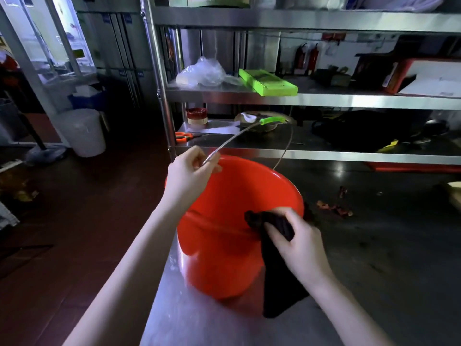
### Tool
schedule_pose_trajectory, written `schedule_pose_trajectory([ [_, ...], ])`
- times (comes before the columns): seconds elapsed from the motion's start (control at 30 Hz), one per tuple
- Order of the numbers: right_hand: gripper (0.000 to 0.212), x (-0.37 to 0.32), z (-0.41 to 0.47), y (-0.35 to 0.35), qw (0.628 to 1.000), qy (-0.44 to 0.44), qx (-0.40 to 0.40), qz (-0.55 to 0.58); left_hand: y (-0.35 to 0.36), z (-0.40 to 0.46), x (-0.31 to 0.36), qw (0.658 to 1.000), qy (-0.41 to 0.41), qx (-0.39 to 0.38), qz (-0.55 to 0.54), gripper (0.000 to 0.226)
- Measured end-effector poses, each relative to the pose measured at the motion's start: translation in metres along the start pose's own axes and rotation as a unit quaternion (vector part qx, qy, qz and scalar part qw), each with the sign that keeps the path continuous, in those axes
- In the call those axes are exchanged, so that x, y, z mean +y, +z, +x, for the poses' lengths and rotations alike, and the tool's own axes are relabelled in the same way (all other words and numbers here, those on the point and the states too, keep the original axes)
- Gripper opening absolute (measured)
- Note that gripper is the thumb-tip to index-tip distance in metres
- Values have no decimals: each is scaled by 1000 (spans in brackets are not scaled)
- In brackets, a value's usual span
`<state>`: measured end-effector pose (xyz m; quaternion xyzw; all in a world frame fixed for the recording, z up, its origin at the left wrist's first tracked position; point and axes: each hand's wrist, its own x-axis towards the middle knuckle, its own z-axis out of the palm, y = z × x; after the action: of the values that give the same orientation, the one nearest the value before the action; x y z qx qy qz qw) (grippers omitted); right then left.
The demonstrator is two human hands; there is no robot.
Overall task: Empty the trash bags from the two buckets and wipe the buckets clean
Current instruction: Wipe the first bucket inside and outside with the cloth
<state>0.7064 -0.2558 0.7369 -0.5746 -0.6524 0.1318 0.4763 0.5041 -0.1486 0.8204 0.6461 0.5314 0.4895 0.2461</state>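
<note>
A red bucket (224, 221) stands on the steel table (189, 318), tipped a little toward me, and I see no bag inside it. My left hand (189, 173) pinches its wire handle (229, 141), which has a green grip at the top. My right hand (296, 243) grips a dark cloth (279, 283) at the bucket's near right rim. Part of the cloth lies over the rim and the rest hangs down the outside wall.
Steel shelves (299, 99) rise behind the table, holding a green box (269, 82), clear plastic (202, 72) and orange scissors (183, 136). Scraps (334, 208) lie on the table at right. A white bin (83, 132) stands on the dark floor at left.
</note>
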Motion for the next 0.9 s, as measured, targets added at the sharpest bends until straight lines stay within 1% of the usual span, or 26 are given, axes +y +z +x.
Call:
schedule_pose_trajectory([
  [0.1, 21, 19, -17, 15, 997, 53, 0, 49, 7, -1, -7, 999, 20, 18, -21, 22],
  [0.2, 27, 24, -20, 17, 996, 59, 36, 56, 8, -5, -24, 997, 78, 22, -14, 3],
  [0.3, 29, 14, -5, 3, 995, 36, 81, 54, 5, -6, -37, 991, 130, 33, -19, 14],
  [0.4, 29, -2, 24, -20, 990, -28, 137, 31, -1, -2, -44, 991, 118, 51, -41, 18],
  [0.5, 31, -18, 58, -42, 983, -81, 166, 1, -9, 0, -53, 993, 104, 50, -39, 21],
  [0.6, 31, -31, 89, -56, 980, -117, 160, -32, -21, 1, -61, 993, 92, 59, -49, 23],
  [0.7, 30, -43, 114, -61, 980, -139, 133, -55, -33, -1, -67, 992, 99, 64, -37, 25],
  [0.77, 30, -51, 127, -59, 980, -153, 112, -62, -40, 2, -72, 994, 88, 64, -29, 27],
  [0.9, 34, -61, 143, -46, 981, -171, 59, -75, -52, 15, -75, 998, 62, 23, 4, 35],
])
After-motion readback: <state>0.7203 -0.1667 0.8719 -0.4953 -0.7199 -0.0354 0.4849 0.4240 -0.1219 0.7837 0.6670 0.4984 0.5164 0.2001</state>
